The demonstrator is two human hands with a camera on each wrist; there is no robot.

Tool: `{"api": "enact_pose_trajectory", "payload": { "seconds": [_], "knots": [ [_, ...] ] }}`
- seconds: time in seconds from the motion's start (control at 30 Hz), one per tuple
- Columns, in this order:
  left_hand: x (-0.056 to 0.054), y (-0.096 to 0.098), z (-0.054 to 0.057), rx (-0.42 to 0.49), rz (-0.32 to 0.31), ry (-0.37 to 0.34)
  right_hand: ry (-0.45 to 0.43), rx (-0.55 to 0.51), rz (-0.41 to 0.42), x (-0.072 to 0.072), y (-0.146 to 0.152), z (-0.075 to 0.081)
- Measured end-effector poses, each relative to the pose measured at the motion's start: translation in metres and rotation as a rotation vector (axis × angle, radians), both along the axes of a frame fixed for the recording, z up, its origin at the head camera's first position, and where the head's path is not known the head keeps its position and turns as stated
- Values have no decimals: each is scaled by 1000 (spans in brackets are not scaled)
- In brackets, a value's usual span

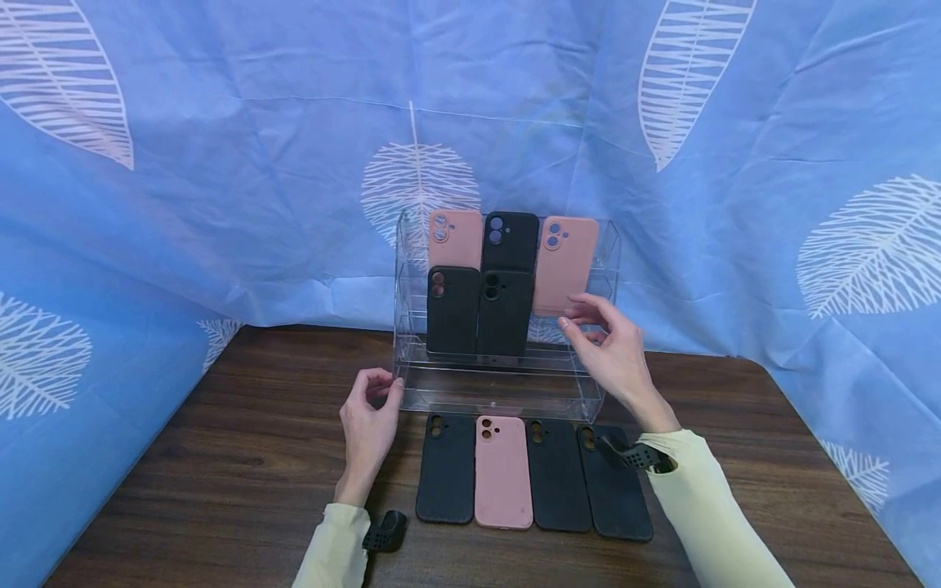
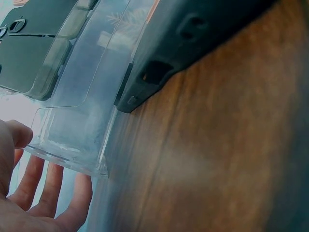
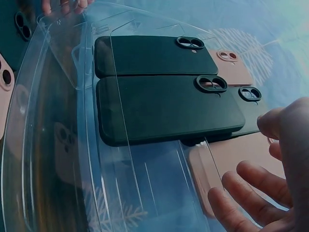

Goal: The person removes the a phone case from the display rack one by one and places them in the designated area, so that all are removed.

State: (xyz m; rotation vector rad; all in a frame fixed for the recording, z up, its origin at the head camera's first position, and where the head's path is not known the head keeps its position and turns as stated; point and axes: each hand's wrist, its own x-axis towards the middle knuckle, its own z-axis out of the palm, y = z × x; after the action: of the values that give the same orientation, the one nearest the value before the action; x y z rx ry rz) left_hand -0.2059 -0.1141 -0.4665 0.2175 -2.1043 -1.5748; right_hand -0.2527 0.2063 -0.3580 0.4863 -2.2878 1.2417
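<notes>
Clear rack (image 1: 500, 384): three black cases (image 1: 452, 318), two pink cases (image 1: 465, 247)
Left hand (image 1: 370, 420): holds rack's side
Right hand (image 1: 613, 347): wide, near rightmost pink case (image 1: 566, 265)

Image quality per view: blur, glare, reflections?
Head: fairly even light, but the clear stand's edges look faint against the backdrop; left wrist: wooden table blurred, worst toward the right edge; right wrist: bright patch on the backdrop at upper right, plus a faint ghosted phone-case image, likely a reflection, in the stand's clear plastic.
</notes>
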Motion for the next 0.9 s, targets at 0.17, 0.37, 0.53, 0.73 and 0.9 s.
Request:
{"api": "enact_pose_trajectory", "payload": {
  "seconds": [0.17, 0.37, 0.53, 0.73, 0.9],
  "knots": [
    [0, 0, 1, 0, 2, -6, -5, 1, 15, -7, -8, 3],
    [0, -1, 1, -3, 2, -5, -8, -7, 34, -14, -15, 5],
    [-1, 0, -1, -9, 7, 12, -22, 5, 36, -18, -21, 6],
    [-1, -1, -1, -7, 5, 22, -67, 1, 49, -23, -27, 9],
    [-1, -1, -2, -7, 2, 25, -81, 30, 54, -25, -32, 13]
  ]
}}
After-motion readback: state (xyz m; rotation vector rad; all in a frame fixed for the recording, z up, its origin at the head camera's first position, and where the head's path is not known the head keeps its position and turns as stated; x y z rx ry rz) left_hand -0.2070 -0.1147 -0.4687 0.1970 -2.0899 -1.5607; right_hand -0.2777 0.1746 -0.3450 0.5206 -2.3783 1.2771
